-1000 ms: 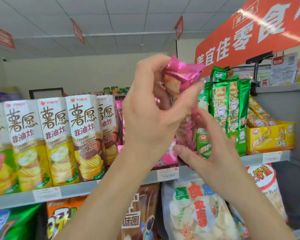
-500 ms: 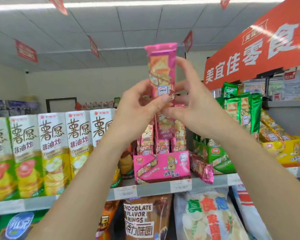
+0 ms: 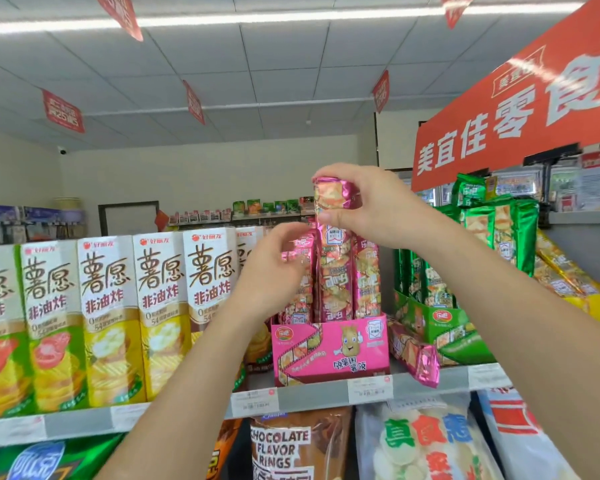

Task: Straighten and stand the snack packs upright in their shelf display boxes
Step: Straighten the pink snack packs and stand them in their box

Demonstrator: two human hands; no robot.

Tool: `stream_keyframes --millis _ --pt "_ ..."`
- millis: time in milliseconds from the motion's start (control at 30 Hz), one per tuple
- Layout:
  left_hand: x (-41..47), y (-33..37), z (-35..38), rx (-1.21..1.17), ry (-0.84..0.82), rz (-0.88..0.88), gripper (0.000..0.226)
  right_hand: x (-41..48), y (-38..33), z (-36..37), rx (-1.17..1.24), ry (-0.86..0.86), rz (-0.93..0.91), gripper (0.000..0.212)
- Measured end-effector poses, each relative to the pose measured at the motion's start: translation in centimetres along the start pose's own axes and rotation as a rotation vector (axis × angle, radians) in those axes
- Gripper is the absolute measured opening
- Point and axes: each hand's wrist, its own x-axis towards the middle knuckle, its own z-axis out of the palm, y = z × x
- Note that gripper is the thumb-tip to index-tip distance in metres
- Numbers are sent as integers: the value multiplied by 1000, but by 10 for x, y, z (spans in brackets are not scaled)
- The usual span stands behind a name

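In the pink display box (image 3: 329, 348), the pink pack (image 3: 333, 268) had come down from mid-air, right hand (image 3: 371, 206) fingers clamped on its top, left hand (image 3: 274, 268) fingers loosely apart beside it; nearly seated upright.

Brightly and evenly lit from a ceiling light strip (image 3: 291, 19) overhead; soft, faint shadows only. Strong white glare across the red sign (image 3: 520, 109), washing out part of its lettering. Marked wide-angle bending at frame edges. Slight motion blur on hands and nearer packets; lower shelf (image 3: 312, 398) labels unreadable.
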Motion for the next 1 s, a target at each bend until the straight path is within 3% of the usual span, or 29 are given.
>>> stream_keyframes --millis 67,167,267,367,600,667,733,1000 --pt "0 -4 9 189 38 -34 55 7 3 -2 -74 -57 17 46" --pt "0 -14 24 386 -41 -121 77 20 7 -4 -243 -202 47 19" --pt "0 -20 33 554 -53 -110 92 26 12 -2 -307 -321 109 26" --pt "-2 -21 36 654 -24 -88 97 24 16 4 -352 -332 112 36" --pt "-14 -22 37 588 111 -126 92 16 21 17 -448 -309 65 28" --pt "-21 -22 38 573 164 -117 89 13 23 19 -469 -317 81 56" --pt "-26 -24 35 541 238 -88 87 9 27 23 -485 -301 68 69" --pt "-37 -2 11 66 601 364 65 -31 34 37 -550 -85 -77 71"
